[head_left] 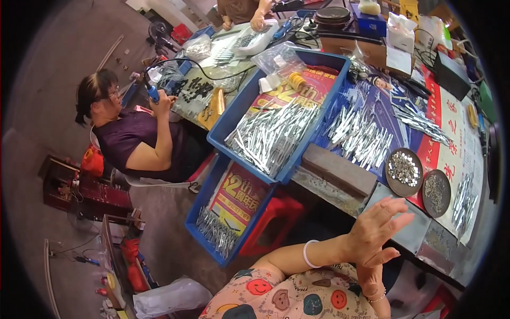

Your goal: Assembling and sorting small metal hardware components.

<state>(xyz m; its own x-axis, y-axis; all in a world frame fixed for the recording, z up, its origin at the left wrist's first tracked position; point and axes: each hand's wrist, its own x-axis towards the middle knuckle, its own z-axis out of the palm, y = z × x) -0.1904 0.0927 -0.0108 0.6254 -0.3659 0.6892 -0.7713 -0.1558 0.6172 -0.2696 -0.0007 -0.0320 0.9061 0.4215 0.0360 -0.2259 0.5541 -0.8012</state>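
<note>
My left hand [376, 226], with a white bangle on its wrist, is held over the near edge of the table with its fingers stretched out and apart. Nothing shows in it. Below and behind it is my right hand [370, 276], a beaded bracelet at its wrist; its fingers are hidden by the left hand. Just beyond my hands lie a grey metal plate [411, 226], a round brown dish of shiny small metal discs [404, 167] and another dish of tiny metal parts [436, 194]. Thin silver metal strips [361, 137] are heaped farther back on a blue sheet.
A large blue crate [212, 139] full of metal strips stands left of a brown block [340, 170]. Under it are a lower blue crate [194, 228] and a red stool [276, 223]. A co-worker in purple [143, 133] holds a blue tool; another person [241, 10] works at the far end.
</note>
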